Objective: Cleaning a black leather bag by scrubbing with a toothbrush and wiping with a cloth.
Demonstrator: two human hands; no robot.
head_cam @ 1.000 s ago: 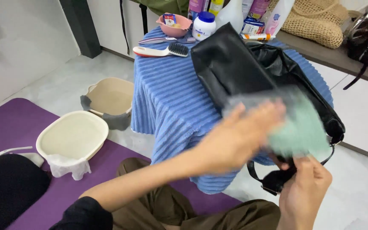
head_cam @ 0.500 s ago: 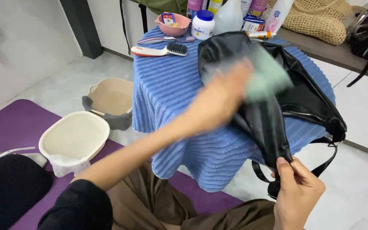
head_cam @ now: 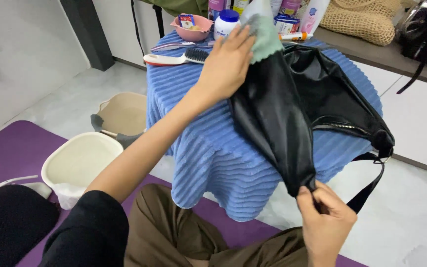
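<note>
Your left hand (head_cam: 228,62) presses a pale mint-green cloth (head_cam: 265,34) against a glossy black bag (head_cam: 292,106), whose zip shows silver. Your right hand (head_cam: 324,220) pinches the bag's black corner. Under it you see a blue cover (head_cam: 208,143) with a ribbed, striped pattern. On top lie a white brush (head_cam: 174,58) with red trim and black bristles, a pink bowl (head_cam: 192,27), and a white jar (head_cam: 226,23) with a blue lid. Below you have a purple mat (head_cam: 6,153), a cream tub (head_cam: 77,160) and a beige one (head_cam: 124,112). Your sleeve is black, your trousers olive-brown.
</note>
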